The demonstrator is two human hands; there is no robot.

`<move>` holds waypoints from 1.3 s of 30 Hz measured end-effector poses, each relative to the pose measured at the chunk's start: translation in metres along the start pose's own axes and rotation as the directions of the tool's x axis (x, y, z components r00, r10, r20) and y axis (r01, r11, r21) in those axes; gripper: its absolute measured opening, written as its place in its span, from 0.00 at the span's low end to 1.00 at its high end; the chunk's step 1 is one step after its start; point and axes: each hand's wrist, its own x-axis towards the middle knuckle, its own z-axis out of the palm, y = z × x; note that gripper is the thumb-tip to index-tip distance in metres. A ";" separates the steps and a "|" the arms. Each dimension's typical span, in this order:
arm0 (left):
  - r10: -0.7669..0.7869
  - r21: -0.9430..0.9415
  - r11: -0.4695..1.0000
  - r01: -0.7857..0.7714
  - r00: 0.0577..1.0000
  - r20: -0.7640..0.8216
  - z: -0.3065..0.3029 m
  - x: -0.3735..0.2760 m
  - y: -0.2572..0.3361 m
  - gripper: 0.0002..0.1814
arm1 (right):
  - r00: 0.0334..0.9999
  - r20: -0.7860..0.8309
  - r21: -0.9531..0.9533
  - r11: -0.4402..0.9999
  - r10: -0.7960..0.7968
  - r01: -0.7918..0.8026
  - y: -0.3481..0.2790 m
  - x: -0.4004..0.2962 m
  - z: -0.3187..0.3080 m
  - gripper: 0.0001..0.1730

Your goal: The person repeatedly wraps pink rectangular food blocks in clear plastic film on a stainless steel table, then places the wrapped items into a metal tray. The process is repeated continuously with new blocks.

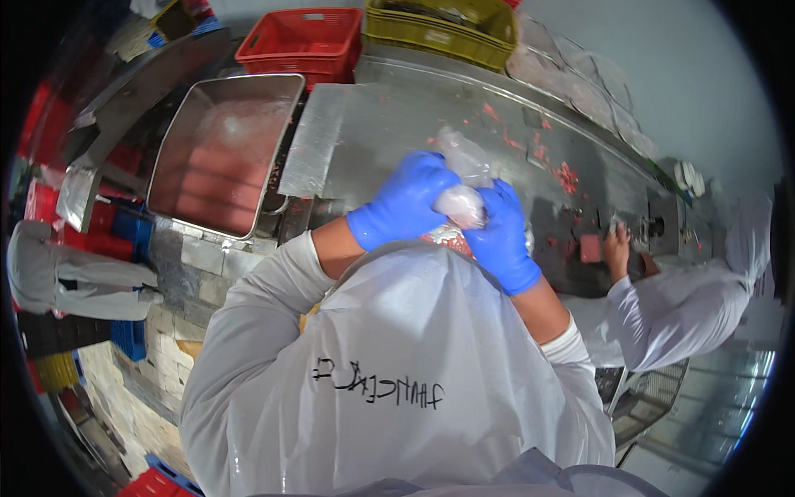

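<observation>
A clear plastic bag (pixel 461 205) with pale pink contents bulges between my two hands, close to my apron. My left hand (pixel 413 196), in a blue glove, grips one side of it. On the other side my right hand (pixel 504 233), gloved alike, has its fingers curled around the bag. The loose end of the plastic (pixel 464 155) extends beyond my hands over the steel table (pixel 385 124). Below the bag, partly hidden by my hands and apron, lies ground pink meat (pixel 456 241) beside something shiny.
A deep steel tub (pixel 163 155) holding pink, wet contents stands at the left. Red (pixel 298 62) and yellow (pixel 435 38) crates stand behind. Pink scraps (pixel 565 177) litter the table. A co-worker's hand (pixel 616 248) is at the right, near a pink block (pixel 590 248); another person (pixel 81 270) stands far left.
</observation>
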 end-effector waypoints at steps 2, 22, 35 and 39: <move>-0.132 0.017 0.991 0.131 0.987 0.096 0.005 -0.009 -0.014 0.24 | 1.000 0.012 0.133 0.991 -0.018 0.016 -0.011 0.008 -0.008 0.19; -0.326 -0.659 0.171 0.732 0.673 0.664 0.004 -0.007 0.002 0.32 | 0.942 0.305 0.502 0.816 0.143 -0.286 0.054 -0.003 -0.067 0.34; -0.600 0.005 0.283 0.959 0.173 0.781 0.125 -0.226 -0.102 0.29 | 0.828 0.179 -0.669 0.683 0.532 -0.294 0.176 0.170 -0.226 0.22; -0.582 0.017 0.303 0.953 0.171 0.795 0.131 -0.180 -0.084 0.26 | 0.708 0.691 -0.302 0.948 0.143 0.103 0.355 -0.016 -0.065 0.22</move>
